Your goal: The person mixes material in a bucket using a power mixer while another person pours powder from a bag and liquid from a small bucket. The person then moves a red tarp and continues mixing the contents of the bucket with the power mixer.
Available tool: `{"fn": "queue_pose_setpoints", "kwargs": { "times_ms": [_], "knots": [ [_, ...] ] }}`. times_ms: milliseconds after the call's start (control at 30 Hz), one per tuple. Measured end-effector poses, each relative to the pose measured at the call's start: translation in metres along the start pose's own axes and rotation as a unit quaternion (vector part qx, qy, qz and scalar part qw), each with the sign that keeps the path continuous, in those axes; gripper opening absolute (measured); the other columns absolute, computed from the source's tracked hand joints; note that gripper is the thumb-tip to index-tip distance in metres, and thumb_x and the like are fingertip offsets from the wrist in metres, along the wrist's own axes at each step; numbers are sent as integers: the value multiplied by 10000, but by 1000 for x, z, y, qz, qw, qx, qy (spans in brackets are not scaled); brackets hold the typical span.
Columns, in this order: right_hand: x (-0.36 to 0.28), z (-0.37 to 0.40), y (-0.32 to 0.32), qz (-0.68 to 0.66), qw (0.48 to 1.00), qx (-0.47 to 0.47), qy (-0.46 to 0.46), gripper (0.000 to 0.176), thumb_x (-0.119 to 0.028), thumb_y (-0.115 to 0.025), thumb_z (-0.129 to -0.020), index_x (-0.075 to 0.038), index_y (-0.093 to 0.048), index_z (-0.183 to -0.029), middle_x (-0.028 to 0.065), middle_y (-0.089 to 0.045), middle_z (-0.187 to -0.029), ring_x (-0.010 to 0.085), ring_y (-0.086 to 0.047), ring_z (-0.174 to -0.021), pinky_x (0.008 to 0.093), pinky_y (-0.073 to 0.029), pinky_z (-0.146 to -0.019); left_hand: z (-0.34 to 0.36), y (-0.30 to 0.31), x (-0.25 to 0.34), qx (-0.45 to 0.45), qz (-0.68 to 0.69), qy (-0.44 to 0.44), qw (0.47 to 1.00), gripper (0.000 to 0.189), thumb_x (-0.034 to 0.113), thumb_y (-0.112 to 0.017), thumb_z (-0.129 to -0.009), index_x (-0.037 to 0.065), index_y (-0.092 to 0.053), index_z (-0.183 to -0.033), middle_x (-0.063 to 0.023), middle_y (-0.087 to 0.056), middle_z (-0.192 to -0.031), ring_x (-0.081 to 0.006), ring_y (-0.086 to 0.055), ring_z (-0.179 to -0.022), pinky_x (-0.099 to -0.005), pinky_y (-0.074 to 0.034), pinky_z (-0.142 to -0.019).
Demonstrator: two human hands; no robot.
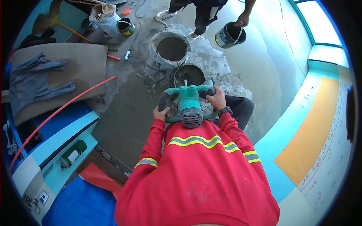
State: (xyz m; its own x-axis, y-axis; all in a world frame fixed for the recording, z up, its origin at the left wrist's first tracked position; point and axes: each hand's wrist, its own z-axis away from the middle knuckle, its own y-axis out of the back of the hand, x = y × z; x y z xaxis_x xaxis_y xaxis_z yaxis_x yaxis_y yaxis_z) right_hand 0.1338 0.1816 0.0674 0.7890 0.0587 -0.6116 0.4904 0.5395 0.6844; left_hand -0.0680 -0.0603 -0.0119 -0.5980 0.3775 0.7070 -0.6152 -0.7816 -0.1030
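Note:
A green handheld paddle mixer (189,100) is held in front of my chest, its grey vented motor end toward me. My left hand (161,113) is closed around its left handle. Around the right handle wraps my right hand (217,98), with a dark watch on that wrist. The mixer's shaft points down into a dark round bucket (173,78) standing on the floor. What lies low in that bucket is partly hidden by the mixer. Just beyond it stands a white bag (155,50) with its mouth open and grey material inside.
Another person's hand (242,19) holds a black bucket (222,37) by its handle at upper right. A small black bucket (130,31) and a white sack (106,23) stand upper left. A cable (145,64) crosses the floor. A board (85,62) bears a grey garment (28,84).

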Motion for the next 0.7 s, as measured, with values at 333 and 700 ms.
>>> {"fn": "queue_pose_setpoints", "kwargs": {
  "times_ms": [333, 700],
  "knots": [
    [-19, -17, 0, 83, 994, -22, 67, 423, -238, -691, -630, -26, -642, -993, 217, -674, -865, 387, -657, -832, 441, -515, -747, 15, -3, -32, 41, 66, 17, 997, 195, 52, -734, -765, 22, -542, -780, -54, -537, -565, -169, -537, -425, -340, -487, -427],
    [-2, -2, 0, 80, 996, -27, 30, 527, -274, -714, -639, -100, -638, -1131, 205, -684, -955, 389, -652, -928, 460, -516, -820, 22, -2, -49, 27, 40, -14, 999, 177, 66, -718, -769, 25, -548, -798, -53, -529, -567, -171, -540, -446, -342, -489, -443]
  ]
}}
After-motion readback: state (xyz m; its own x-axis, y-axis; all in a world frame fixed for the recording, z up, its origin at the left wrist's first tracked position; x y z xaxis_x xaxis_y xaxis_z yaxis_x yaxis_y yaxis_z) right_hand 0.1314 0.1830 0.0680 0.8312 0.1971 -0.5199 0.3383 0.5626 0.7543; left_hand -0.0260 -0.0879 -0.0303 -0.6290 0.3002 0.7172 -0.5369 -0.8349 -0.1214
